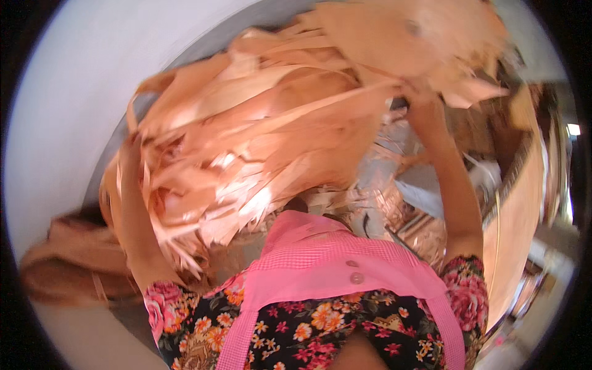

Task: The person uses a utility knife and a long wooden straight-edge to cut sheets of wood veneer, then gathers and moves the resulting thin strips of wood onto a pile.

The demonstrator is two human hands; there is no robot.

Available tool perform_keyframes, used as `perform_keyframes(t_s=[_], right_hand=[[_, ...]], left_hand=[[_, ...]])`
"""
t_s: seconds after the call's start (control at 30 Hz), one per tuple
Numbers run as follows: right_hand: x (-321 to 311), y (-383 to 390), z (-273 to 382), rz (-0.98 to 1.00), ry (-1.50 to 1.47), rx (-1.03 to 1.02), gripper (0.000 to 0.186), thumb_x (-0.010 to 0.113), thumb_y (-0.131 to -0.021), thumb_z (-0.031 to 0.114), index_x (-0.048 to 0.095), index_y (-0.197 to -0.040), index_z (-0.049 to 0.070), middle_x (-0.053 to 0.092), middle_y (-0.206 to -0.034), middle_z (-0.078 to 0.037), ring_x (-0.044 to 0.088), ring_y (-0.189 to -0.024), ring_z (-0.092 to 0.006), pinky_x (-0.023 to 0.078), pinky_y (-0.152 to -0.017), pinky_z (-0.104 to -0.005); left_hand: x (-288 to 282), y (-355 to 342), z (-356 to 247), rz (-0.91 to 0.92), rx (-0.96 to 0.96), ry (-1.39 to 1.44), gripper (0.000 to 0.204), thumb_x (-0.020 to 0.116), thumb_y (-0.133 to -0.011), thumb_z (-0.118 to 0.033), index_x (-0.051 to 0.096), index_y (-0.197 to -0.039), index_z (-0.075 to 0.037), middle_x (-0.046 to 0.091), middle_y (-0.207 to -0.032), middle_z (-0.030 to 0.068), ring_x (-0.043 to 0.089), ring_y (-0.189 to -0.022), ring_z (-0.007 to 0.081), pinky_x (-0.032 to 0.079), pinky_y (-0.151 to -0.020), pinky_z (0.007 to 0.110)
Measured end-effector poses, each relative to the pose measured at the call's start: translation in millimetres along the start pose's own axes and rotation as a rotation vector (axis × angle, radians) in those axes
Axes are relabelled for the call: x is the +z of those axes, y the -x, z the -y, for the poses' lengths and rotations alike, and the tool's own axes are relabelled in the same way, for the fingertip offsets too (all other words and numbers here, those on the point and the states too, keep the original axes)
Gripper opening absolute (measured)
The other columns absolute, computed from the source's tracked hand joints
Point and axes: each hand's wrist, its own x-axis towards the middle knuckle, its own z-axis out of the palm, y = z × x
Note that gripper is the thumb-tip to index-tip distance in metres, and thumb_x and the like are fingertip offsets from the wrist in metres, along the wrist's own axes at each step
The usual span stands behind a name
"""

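Observation:
A big, loose heap of thin orange-brown wood veneer sheets (pixel 296 135) and torn strips spreads between my two arms. My left hand (pixel 131 145) is at the heap's left edge, against the strips. Its fingers are smeared by motion and blend with the wood. Farther off on the right, my right hand (pixel 420 95) is closed on veneer at the end of a long strip. Just beyond it, a wide veneer piece (pixel 425 37) is blurred.
Veneer scraps litter the floor (pixel 394 154) near my feet. A curved board (pixel 515 203) stands upright on the right, with a whitish bag (pixel 484 172) beside it. Brown sheets (pixel 74 265) lie at the left, below a pale wall (pixel 68 105).

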Motion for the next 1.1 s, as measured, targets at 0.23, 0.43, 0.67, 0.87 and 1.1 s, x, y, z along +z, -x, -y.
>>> perform_keyframes(t_s=[0.23, 0.43, 0.67, 0.87, 1.1], right_hand=[[-86, 75, -61, -0.099, 0.267, 0.214, 0.025, 0.048, -0.067, -0.001, 0.061, -0.087, 0.005, 0.057, -0.105, -0.011, 0.051, -0.101, -0.0298, 0.041, -0.088, -0.0357], [-106, 91, -19, -0.074, 0.441, 0.002, 0.028, 0.052, -0.071, 0.006, 0.06, -0.098, 0.009, 0.053, -0.113, -0.008, 0.045, -0.111, -0.0258, 0.038, -0.094, -0.0315], [-251, 173, -76, -0.189, 0.824, 0.291, 0.018, 0.049, -0.077, 0.014, 0.059, -0.089, 0.006, 0.059, -0.082, -0.015, 0.057, -0.08, -0.0291, 0.046, -0.072, -0.0369], [-340, 318, -51, -0.206, 1.06, 0.45, 0.016, 0.059, -0.072, 0.012, 0.061, -0.086, 0.003, 0.057, -0.102, -0.012, 0.054, -0.094, -0.0298, 0.043, -0.082, -0.0366], [-383, 500, 53, -0.428, 1.458, 0.746, 0.004, 0.05, -0.072, -0.003, 0.051, -0.075, -0.004, 0.042, -0.127, -0.018, 0.035, -0.12, -0.0363, 0.033, -0.097, -0.0397]], left_hand=[[107, 97, -8, -0.421, 0.724, -0.83, 0.045, 0.046, -0.088, -0.029, 0.041, -0.125, -0.005, 0.035, -0.131, 0.0187, 0.033, -0.122, 0.0325, 0.032, -0.095, 0.048], [254, 191, -46, 0.618, 1.224, -0.672, 0.055, 0.05, -0.082, -0.023, 0.031, -0.133, -0.014, 0.03, -0.136, 0.0162, 0.031, -0.125, 0.0297, 0.029, -0.1, 0.043], [214, 63, 13, 0.147, 0.867, -0.78, 0.049, 0.051, -0.084, -0.024, 0.036, -0.129, -0.013, 0.035, -0.131, 0.0192, 0.043, -0.113, 0.037, 0.043, -0.085, 0.04], [178, 27, -204, 0.147, 0.937, 0.434, 0.037, 0.04, -0.09, -0.025, 0.043, -0.121, -0.003, 0.045, -0.123, 0.013, 0.047, -0.108, 0.0285, 0.044, -0.084, 0.034], [179, 56, -392, -0.355, 1.351, -0.035, 0.038, 0.029, -0.094, -0.023, 0.045, -0.122, -0.002, 0.039, -0.132, 0.0103, 0.041, -0.116, 0.023, 0.039, -0.091, 0.031]])
